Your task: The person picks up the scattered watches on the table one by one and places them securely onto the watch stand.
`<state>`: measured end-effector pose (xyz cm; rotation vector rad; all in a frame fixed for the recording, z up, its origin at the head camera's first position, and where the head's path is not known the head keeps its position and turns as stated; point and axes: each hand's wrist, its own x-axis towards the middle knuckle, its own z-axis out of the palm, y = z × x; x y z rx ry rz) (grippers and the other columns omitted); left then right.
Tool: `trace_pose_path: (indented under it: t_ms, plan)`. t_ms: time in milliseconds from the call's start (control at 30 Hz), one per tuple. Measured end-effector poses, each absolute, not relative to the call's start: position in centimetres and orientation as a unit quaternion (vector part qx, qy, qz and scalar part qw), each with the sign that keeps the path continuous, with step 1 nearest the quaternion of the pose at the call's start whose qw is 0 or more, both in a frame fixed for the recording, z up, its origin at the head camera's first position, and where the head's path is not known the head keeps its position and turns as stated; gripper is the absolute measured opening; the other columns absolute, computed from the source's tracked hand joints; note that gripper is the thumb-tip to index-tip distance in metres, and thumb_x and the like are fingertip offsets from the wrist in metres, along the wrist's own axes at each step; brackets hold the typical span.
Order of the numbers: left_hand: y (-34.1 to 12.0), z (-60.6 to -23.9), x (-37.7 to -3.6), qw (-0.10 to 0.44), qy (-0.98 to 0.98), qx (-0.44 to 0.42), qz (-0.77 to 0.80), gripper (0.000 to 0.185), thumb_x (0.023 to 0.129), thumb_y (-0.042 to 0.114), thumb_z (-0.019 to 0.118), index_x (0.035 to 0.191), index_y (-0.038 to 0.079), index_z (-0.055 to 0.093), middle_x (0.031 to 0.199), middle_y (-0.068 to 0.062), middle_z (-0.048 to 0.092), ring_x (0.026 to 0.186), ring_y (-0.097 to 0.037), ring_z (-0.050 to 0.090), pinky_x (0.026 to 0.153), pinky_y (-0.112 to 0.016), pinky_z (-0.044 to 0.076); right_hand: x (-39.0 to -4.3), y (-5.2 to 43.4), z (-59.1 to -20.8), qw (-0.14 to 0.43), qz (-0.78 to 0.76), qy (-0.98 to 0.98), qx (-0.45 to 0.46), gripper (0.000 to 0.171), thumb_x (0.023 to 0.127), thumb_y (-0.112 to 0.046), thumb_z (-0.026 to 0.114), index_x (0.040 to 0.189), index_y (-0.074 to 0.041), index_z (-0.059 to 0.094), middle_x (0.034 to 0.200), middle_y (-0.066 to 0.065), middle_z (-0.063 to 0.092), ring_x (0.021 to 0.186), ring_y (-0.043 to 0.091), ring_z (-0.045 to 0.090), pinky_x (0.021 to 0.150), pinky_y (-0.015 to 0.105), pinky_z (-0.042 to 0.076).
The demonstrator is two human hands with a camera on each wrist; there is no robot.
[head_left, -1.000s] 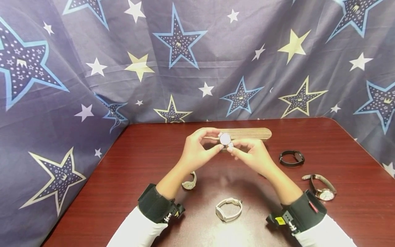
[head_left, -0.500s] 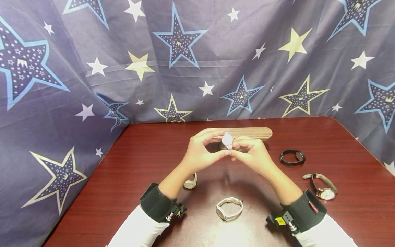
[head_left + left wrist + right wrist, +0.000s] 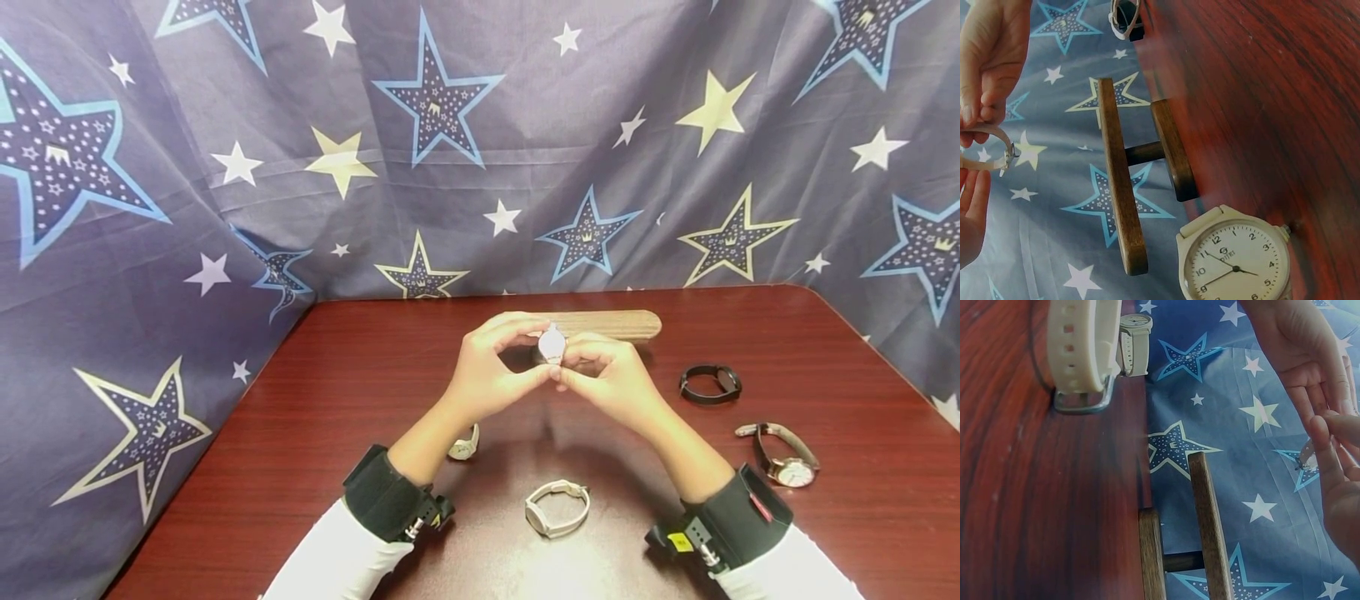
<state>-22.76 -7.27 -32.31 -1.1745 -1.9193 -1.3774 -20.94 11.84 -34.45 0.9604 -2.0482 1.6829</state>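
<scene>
Raised in front of a wooden bar, a wristwatch (image 3: 552,344) with a bright round face and pale strap stands upright between two hands. The left hand (image 3: 487,371) has its index finger at the top of the watch and its thumb at the bottom. From the other side, the right hand (image 3: 617,382) pinches low on the watch, thumb tip against the left thumb tip. In the left wrist view the strap (image 3: 997,132) loops round with its metal buckle between both hands. Fingers hide much of the watch in the right wrist view.
The bar tops a wooden stand (image 3: 1121,187) with post and base at the table's (image 3: 360,350) far side. A white watch (image 3: 557,508) lies in front, another pale watch (image 3: 463,446) beside the left forearm. A black watch (image 3: 710,384) and a brown-strapped watch (image 3: 791,471) lie right.
The left hand has shifted slightly right, its thumb now meeting the right thumb below the watch. The watch has moved slightly right and turned more upright.
</scene>
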Motion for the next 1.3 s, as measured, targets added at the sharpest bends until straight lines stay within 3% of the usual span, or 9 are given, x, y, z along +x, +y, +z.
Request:
trace_pose_path:
  t_ms: [200,433,767,1100,1300]
  plan:
    - [-7.5,-32.0,-22.9,0.283,-0.708,-0.428,-0.485,0.043,0.066,-0.002,0.087,0.106,-0.004,0.07,0.109,-0.015,0.069,0.104,-0.026,0.063,0.085,-0.034,0.055,-20.9,12.1,-34.2,0.156,0.597,-0.712,0.335,0.015,0.079,0.014,0.071,0.094,0.011,0.07,0.095,0.02,0.067,0.076,0.015,0.07,0.066,0.032,0.059]
    - [-8.2,-31.9,-23.2,0.279,-0.713,-0.41,-0.495,0.045,0.066,-0.006,0.085,0.107,-0.007,0.069,0.109,-0.018,0.068,0.095,-0.028,0.066,0.075,-0.039,0.058,-21.0,13.4,-33.8,0.167,0.571,-0.743,0.307,0.025,0.082,0.005,0.074,0.107,0.003,0.071,0.098,0.013,0.072,0.083,0.013,0.069,0.073,0.026,0.057]
    - [-9.8,-32.0,-24.2,0.322,-0.735,-0.391,-0.452,0.041,0.069,0.008,0.087,0.107,0.002,0.072,0.108,-0.006,0.07,0.103,-0.018,0.064,0.082,-0.029,0.054,-21.9,15.8,-33.2,0.203,0.525,-0.783,0.263,0.021,0.082,0.001,0.075,0.102,0.0,0.073,0.092,0.013,0.072,0.078,0.006,0.067,0.067,0.021,0.056]
    - [-11.9,-32.4,-26.3,0.319,-0.773,-0.35,-0.423,0.042,0.068,0.003,0.087,0.107,0.001,0.072,0.107,-0.008,0.071,0.102,-0.018,0.065,0.086,-0.024,0.052,-24.8,19.0,-32.8,0.24,0.464,-0.827,0.207,0.016,0.084,-0.003,0.074,0.1,-0.001,0.074,0.094,0.013,0.073,0.073,0.0,0.064,0.062,0.014,0.05]
    - [-13.1,-32.8,-27.6,0.314,-0.799,-0.315,-0.404,0.044,0.066,0.003,0.088,0.108,0.002,0.073,0.106,-0.007,0.072,0.102,-0.019,0.065,0.088,-0.029,0.051,-26.6,20.4,-32.4,0.242,0.42,-0.861,0.157,0.013,0.086,-0.009,0.073,0.098,-0.004,0.075,0.092,0.012,0.074,0.068,-0.002,0.06,0.057,0.013,0.044]
